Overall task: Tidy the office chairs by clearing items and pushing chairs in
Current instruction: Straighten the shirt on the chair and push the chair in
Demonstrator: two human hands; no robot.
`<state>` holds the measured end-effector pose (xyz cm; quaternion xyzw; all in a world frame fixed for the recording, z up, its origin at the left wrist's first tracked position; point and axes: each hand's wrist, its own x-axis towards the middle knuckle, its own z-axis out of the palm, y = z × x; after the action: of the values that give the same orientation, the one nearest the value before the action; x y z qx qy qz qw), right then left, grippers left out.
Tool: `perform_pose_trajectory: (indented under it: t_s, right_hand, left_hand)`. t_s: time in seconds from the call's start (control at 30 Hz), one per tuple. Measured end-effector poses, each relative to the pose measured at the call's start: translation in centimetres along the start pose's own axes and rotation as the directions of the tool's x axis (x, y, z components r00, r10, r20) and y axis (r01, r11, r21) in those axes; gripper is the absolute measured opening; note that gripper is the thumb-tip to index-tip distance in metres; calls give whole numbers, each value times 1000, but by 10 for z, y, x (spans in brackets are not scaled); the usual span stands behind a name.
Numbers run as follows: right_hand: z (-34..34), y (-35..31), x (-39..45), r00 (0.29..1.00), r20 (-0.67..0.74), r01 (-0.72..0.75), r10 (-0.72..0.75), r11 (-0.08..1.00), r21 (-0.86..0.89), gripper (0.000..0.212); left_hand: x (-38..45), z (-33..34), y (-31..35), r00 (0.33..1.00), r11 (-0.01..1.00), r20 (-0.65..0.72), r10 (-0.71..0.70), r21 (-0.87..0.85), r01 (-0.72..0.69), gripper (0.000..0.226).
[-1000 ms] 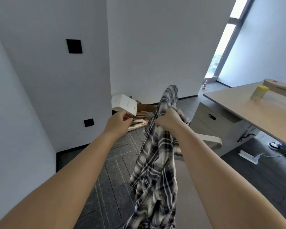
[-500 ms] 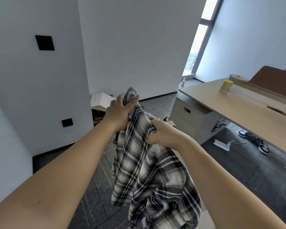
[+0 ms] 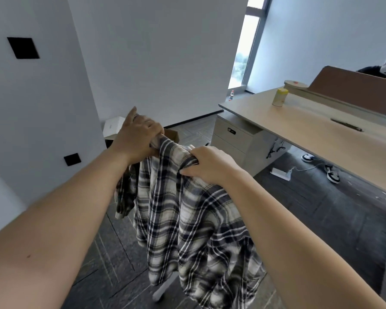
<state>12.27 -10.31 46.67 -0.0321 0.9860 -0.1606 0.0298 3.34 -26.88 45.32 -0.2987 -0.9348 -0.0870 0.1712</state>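
A black, grey and cream plaid shirt (image 3: pixel 187 219) hangs in front of me, spread between both hands. My left hand (image 3: pixel 136 136) grips its upper edge at the far left. My right hand (image 3: pixel 209 165) is bunched on the cloth a little lower and to the right. The shirt drapes down over most of a chair; only a white chair leg (image 3: pixel 164 288) shows beneath its hem.
A light wooden desk (image 3: pixel 310 128) with a yellow-lidded canister (image 3: pixel 280 97) stands at right, a white drawer unit (image 3: pixel 234 139) under it. Another person's shoes (image 3: pixel 332 173) and a power strip (image 3: pixel 281 173) lie below the desk. Boxes (image 3: pixel 114 126) sit by the white wall.
The shirt went from a bunched vertical strip to being spread wide between both hands. My view has swung to the right, bringing more of the desk into sight.
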Motion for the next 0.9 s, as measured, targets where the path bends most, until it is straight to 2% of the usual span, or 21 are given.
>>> perform_pose_trajectory:
  t_s: [0.17, 0.27, 0.37, 0.43, 0.73, 0.9]
  right_hand:
    - [-16, 43, -22, 990, -71, -123, 122, 992, -12, 47]
    - [-18, 70, -42, 961, -184, -226, 208, 971, -80, 55]
    - [-16, 92, -57, 914, -335, -291, 228, 945, -152, 57]
    - [-17, 104, -61, 890, -387, -320, 242, 935, -152, 57]
    - [-20, 136, -44, 833, -448, -388, 324, 920, -58, 56]
    - [-25, 157, -48, 803, -437, -456, 406, 890, -12, 58]
  left_hand:
    - [4, 7, 30, 1000, 990, 16, 23, -141, -21, 45]
    - [8, 18, 50, 999, 982, 4, 39, -183, -37, 51]
    - [17, 31, 70, 998, 971, -7, 66, -231, -65, 54]
    - [25, 38, 83, 997, 958, 14, 79, -276, -72, 56]
    - [70, 59, 101, 981, 967, -66, 182, -170, -191, 59]
    - [90, 72, 122, 965, 939, -65, 253, -225, -261, 59]
